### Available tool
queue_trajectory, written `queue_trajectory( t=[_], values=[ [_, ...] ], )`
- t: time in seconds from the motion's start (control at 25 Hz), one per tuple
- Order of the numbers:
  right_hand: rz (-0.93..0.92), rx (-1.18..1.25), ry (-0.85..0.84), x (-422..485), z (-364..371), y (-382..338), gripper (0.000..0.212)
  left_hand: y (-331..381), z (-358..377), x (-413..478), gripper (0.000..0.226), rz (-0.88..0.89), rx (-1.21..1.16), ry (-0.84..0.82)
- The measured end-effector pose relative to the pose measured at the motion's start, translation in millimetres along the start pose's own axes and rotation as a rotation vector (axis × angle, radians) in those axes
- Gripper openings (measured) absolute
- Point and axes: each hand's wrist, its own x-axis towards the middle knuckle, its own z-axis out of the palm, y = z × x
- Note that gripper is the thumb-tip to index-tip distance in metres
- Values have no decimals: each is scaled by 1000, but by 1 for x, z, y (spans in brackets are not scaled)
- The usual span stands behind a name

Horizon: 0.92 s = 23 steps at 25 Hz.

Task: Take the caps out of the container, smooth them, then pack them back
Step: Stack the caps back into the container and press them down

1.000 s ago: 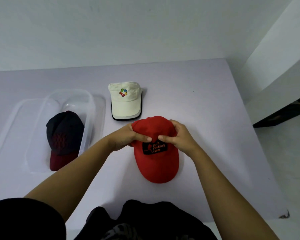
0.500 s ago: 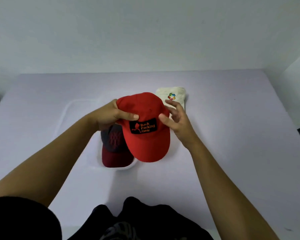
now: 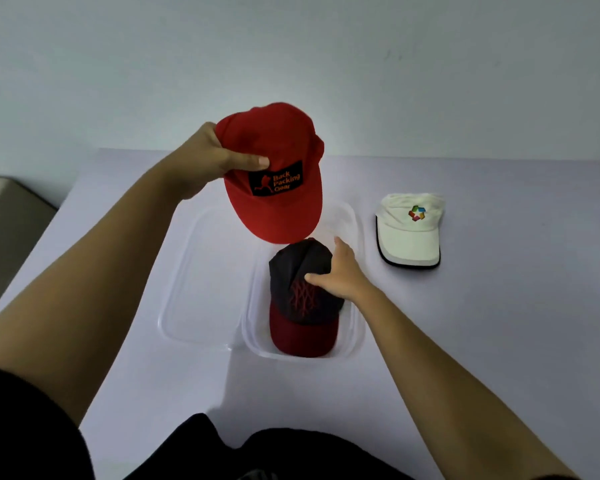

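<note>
Pale lavender table (image 3: 465, 341), plain light-grey wall (image 3: 326, 64) behind it. Grey-beige surface (image 3: 7, 209) lower down off the table's left edge; cannot tell what it is.

Clear container (image 3: 359, 327) sits mid-table, clear lid (image 3: 201, 278) flat against its left side.

Red cap (image 3: 278, 202) is in the air above the container's far end, brim pointing down toward the camera. Left hand (image 3: 208, 161) grips its crown: thumb (image 3: 253, 162) pressed on the front just above the black patch, the other fingers hidden behind the crown.

Dark cap (image 3: 302, 317) with a maroon brim lies inside the container, brim toward the camera. Right hand (image 3: 343, 275) rests on its crown, thumb spread out on the front panel, fingers fairly straight along the crown's right side.

White cap (image 3: 407, 237) lies on the table just right of the container, no hand on it.
</note>
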Motion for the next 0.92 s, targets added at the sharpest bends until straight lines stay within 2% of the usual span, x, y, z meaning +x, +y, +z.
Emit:
queue_trajectory(
  t=[0.08, 0.12, 0.2, 0.32, 0.52, 0.76, 0.84, 0.92],
  values=[
    [105, -16, -107, 12, 1, -3, 124, 1, -5, 10, 36, 26, -9, 5],
    [132, -4, -145, 16, -1, -5, 127, -1, -6, 15, 37, 34, -11, 9],
    [96, -20, -159, 18, -6, -7, 118, -8, -4, 27, 38, 35, -9, 5],
    [-80, -89, -113, 5, -8, -8, 101, -25, 2, 42, 37, 12, 7, -22],
    [-310, -109, -48, -33, 6, 2, 100, -61, 21, 57, 30, -100, -7, -151],
    [-358, -129, 26, -48, 11, 11, 94, -112, 57, 44, 22, -342, 134, -478],
    [-353, -132, 49, -47, 11, 11, 92, -126, 63, 41, 21, -406, 124, -511],
    [-336, -166, 144, -43, 8, 14, 91, -131, 65, 41, 33, -476, 106, -514]
  ],
)
